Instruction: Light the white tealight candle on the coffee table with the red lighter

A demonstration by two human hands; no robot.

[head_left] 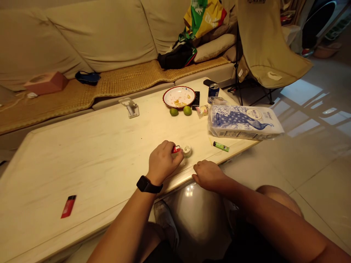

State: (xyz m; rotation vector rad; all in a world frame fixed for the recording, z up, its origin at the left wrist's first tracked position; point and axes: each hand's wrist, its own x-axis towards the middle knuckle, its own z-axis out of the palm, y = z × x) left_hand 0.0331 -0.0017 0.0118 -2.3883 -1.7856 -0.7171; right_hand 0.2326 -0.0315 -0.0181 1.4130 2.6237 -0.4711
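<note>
1. While the left hand pinches a small red lighter between thumb and fingers, its metal end points at a round white piece. This piece sits on the tabletop, just in from the near edge; whether lighter and piece touch, I cannot tell.

2. The right hand rests at the near edge, fingers curled in; whether it holds anything cannot be told.

3. Handling looks under way rather than finished: the red lighter is in the grip, not set down, and no flame shows at it.

4. Two like things are out of the hands: a larger red lighter lies by the near edge toward the left end, and a green lighter lies by the near edge to the right.

5. A tissue pack covers the near right corner and reaches past the right edge. Toward the far edge are a plate, two limes just in front of it, and a white stand; a can is near the far right corner.
</note>
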